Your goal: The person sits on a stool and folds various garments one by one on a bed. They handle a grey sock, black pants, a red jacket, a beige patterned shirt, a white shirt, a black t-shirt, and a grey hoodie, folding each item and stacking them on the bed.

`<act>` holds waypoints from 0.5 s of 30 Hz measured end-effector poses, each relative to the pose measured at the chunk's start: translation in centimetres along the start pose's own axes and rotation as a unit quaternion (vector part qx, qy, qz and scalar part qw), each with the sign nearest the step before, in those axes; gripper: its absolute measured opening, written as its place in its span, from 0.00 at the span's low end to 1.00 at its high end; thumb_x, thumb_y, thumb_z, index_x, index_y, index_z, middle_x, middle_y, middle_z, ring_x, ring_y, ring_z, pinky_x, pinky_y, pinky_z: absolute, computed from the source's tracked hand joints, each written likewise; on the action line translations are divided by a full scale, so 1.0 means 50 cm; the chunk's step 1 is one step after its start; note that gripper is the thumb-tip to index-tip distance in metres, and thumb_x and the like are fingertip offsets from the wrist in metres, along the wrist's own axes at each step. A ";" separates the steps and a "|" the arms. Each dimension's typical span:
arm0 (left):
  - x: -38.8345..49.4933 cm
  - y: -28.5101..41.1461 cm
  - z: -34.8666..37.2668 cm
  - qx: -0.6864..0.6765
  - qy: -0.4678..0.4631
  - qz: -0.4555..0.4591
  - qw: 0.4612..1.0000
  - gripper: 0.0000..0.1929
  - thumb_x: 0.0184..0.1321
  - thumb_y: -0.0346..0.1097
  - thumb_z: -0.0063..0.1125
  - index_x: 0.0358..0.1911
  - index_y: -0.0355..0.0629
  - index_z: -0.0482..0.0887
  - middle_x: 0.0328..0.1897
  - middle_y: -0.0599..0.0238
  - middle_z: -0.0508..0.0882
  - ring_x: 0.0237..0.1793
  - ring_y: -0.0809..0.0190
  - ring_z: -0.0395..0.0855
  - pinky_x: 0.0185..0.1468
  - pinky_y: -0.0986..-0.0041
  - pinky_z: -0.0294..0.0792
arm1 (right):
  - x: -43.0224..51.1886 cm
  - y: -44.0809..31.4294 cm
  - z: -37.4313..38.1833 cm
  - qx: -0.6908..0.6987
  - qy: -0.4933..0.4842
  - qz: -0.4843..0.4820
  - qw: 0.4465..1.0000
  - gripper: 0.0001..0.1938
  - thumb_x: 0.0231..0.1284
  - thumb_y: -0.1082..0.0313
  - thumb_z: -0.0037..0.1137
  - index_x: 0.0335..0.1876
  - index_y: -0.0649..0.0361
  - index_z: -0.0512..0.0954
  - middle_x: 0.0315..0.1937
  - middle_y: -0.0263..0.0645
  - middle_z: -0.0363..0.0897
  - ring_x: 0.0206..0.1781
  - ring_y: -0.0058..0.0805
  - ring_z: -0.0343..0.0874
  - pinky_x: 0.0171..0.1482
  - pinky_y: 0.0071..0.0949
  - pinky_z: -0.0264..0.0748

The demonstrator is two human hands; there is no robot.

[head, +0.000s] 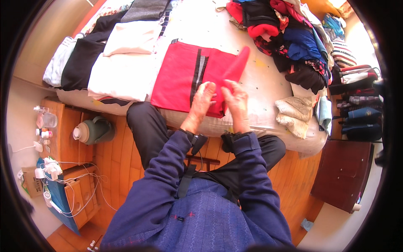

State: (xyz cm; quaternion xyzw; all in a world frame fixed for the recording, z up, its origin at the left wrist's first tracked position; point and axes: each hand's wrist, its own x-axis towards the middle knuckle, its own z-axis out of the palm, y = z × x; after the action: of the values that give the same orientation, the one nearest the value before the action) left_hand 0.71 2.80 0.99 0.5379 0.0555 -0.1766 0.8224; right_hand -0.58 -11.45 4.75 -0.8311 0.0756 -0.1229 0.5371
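A red garment [176,75] with a dark zip strip lies folded on the bed [261,104] in front of me. Its right part is raised into a narrow, slightly blurred flap [241,63]. My left hand [204,97] is over the garment just right of the zip, fingers bent. My right hand [234,97] is at the garment's right edge, below the raised flap; whether its fingertips grip the cloth is not clear. To the left lie folded white garments [119,75] and a black one [82,60].
A heap of mixed clothes [292,44] covers the bed's far right. A beige cloth [294,113] lies near the right corner. On the floor at left stands a green thermos flask [94,130] beside a wooden cabinet [70,132]. Tangled white cables [75,179] hang below it.
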 end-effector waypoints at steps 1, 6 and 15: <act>0.012 -0.002 -0.028 -0.048 -0.023 -0.031 0.998 0.39 0.71 0.64 0.57 0.71 0.37 0.69 0.65 0.55 0.78 0.60 0.59 0.78 0.59 0.66 0.75 | -0.002 -0.012 0.024 -0.008 -0.040 0.011 0.999 0.18 0.68 0.70 0.64 0.61 0.67 0.80 0.41 0.37 0.87 0.40 0.18 0.81 0.40 0.22 0.79; 0.051 -0.057 -0.113 0.089 0.039 0.006 0.995 0.27 0.66 0.38 0.68 0.64 0.33 0.75 0.58 0.59 0.81 0.54 0.64 0.79 0.54 0.74 0.72 | -0.083 0.000 0.041 0.092 -0.085 0.127 0.984 0.25 0.71 0.67 0.64 0.71 0.60 0.73 0.37 0.36 0.85 0.35 0.19 0.82 0.37 0.20 0.79; 0.052 -0.100 -0.099 0.220 0.122 0.125 0.960 0.09 0.53 0.28 0.64 0.36 0.37 0.79 0.23 0.67 0.75 0.27 0.68 0.73 0.32 0.68 0.68 | -0.229 0.156 -0.109 0.159 0.040 0.236 0.958 0.25 0.75 0.69 0.56 0.75 0.63 0.67 0.38 0.34 0.83 0.35 0.15 0.78 0.37 0.16 0.77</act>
State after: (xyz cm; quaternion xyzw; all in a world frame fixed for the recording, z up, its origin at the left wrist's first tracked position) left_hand 1.85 4.87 -6.12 0.7254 0.0476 -0.0132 0.6866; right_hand -13.06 -16.44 -1.62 -0.6879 0.2704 -0.0361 0.6726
